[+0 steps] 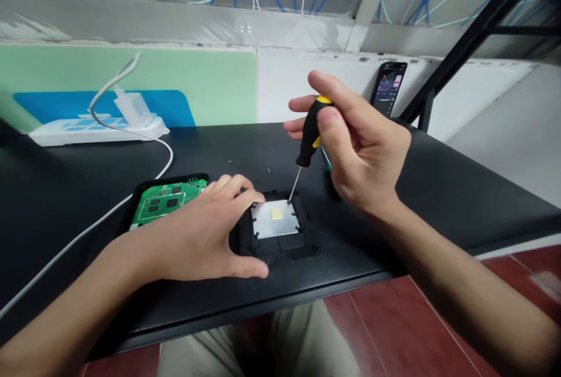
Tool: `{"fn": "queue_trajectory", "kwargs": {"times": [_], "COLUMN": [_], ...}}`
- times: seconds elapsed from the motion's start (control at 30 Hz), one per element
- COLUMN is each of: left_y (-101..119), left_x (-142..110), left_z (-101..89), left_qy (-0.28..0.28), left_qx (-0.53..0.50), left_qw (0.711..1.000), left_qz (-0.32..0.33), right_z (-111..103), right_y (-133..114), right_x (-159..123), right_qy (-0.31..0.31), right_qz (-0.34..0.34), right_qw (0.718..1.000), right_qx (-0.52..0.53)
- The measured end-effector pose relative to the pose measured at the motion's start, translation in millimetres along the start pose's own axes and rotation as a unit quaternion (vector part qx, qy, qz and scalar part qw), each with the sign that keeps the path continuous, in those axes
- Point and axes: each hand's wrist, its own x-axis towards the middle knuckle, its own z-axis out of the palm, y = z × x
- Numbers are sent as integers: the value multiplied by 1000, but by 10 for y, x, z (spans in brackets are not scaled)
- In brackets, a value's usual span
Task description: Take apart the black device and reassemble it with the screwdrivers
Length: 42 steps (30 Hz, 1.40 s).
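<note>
1 screwdriver (pixel 310 136) in half-curled R grip (pixel 364 146)

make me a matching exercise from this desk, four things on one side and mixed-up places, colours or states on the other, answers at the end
Things
1. screwdriver
2. circuit board
3. phone
4. metal plate

Places, colours or states
A. green, in a black case
B. standing by the wall, screen lit
C. silver, with a pale yellow square on it
D. in the right hand

Pairs: 1-D, 2-A, 3-B, 4-C
</note>
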Motion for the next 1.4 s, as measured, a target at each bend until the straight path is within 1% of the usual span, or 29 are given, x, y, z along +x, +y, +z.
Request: {"fn": "queue_trajectory", "kwargs": {"times": [0.17,0.23,0.33,0.43,0.5,0.6,0.67,0.7,0.77,0.83,0.87,0.93,1.1,1.17,1.23,1.3,1.37,1.4], "left_y": [-7,-2,4,5,3,5,7,8,8,3,-1,-10,-19,-15,-9,-2,1,1], "left_x": [-4,-5,-5,1,7,12,11,10,6,2,1,0,5,6,5,2,0,0], "left_z": [8,8,5,1,1,2,2,1,-1,-1,0,6,15,12,5,0,-2,-1], "left_qy": [-2,-5,-1,0,-7,-14,-15,-15,-16,-15,-13,-9,-7,-5,-8,-12,-14,-12], "left_qx": [-2,0,4,6,7,10,13,13,16,17,17,17,11,8,7,8,9,10], "left_qw": [1000,1000,1000,1000,1000,1000,1000,1000,1000,1000,1000,1000,1000,1000,1000,1000,1000,1000], "left_qz": [-3,-4,-4,-1,0,-5,-6,-5,-4,-4,-2,4,0,-2,-4,-5,-2,-1], "right_z": [-35,-44,-45,-43,-49,-63,-63,-59,-43,-30,-27,-31,-68,-75,-72,-61,-46,-39], "right_y": [26,11,-2,21,50,82,76,65,33,6,-2,-2,25,16,-4,-26,-43,-49], "right_x": [30,20,2,12,31,48,38,28,4,-10,-10,3,40,29,9,-5,-1,6], "right_qy": [31,23,-12,-34,-25,5,11,11,2,-21,-32,-41,10,16,6,-20,-33,-34], "right_qz": [-3,16,47,25,5,-16,-25,-23,3,23,25,17,-15,-8,23,49,43,35], "right_qw": [996,997,999,999,999,998,997,997,1000,999,999,999,993,992,996,998,998,999], "right_qx": [-79,-75,-23,-3,-20,-60,-76,-72,-29,17,22,-9,-113,-125,-86,-27,5,5]}}
